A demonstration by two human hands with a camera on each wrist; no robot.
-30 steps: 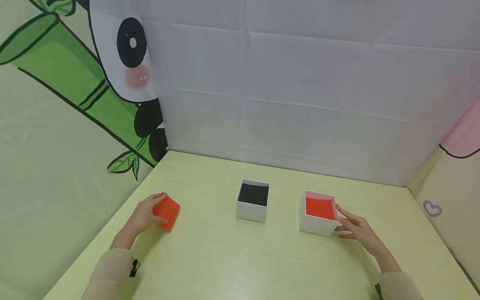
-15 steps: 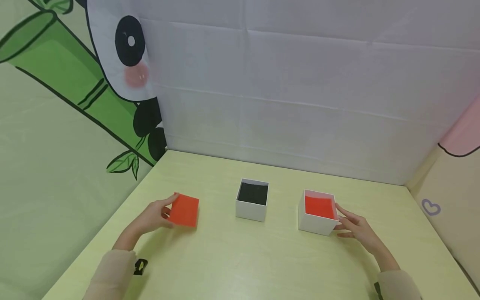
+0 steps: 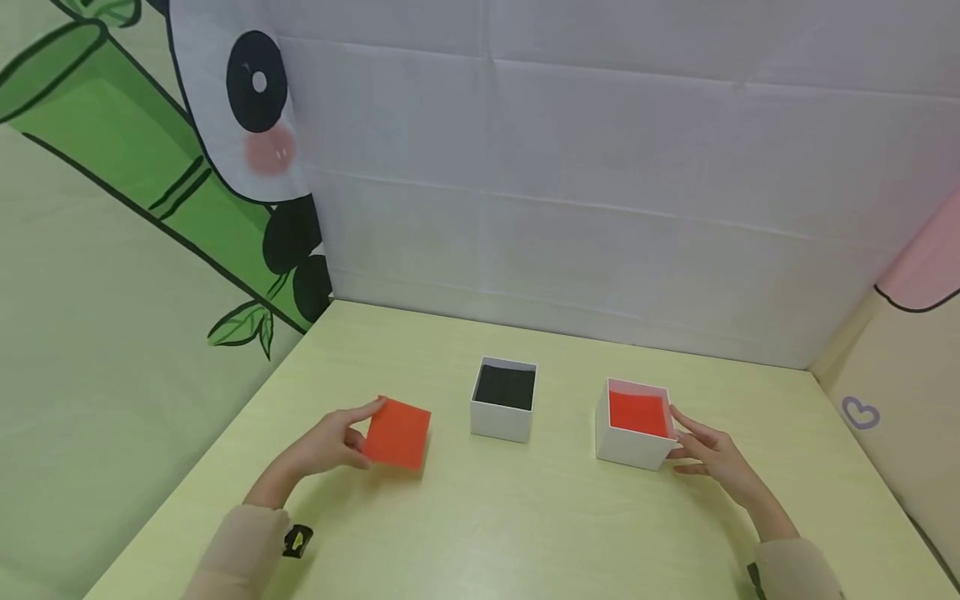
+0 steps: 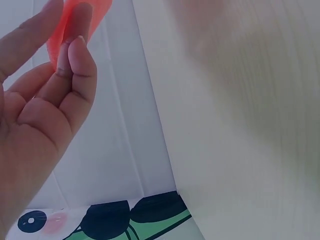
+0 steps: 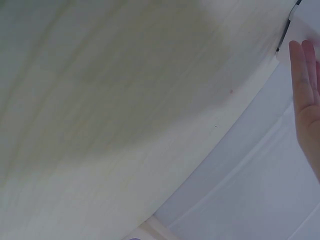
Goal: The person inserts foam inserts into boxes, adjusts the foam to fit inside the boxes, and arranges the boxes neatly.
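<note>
My left hand [image 3: 333, 442] pinches a thin red square sheet [image 3: 397, 433] by its left edge, thumb on one side and fingers on the other. The sheet is raised over the table, a shadow beneath it. In the left wrist view the red sheet [image 4: 70, 20] looks thin and slightly see-through between the fingertips. On the right, my right hand [image 3: 712, 462] rests its fairly straight fingers against the right side of a white box [image 3: 633, 450]. That box has no lid on, and a flat red surface [image 3: 637, 414] shows inside.
A second white box [image 3: 501, 422], open at the top with a black surface [image 3: 506, 387] inside, stands in the middle between the hands. The pale wooden table [image 3: 480, 525] ends at a grey-white cloth backdrop [image 3: 525, 167]. A printed panda-and-bamboo cloth [image 3: 142, 158] hangs at left.
My left hand has lifted the red sheet and carried it right, towards the middle box, turning it flatter to the camera. The right hand and both boxes have stayed in place.
</note>
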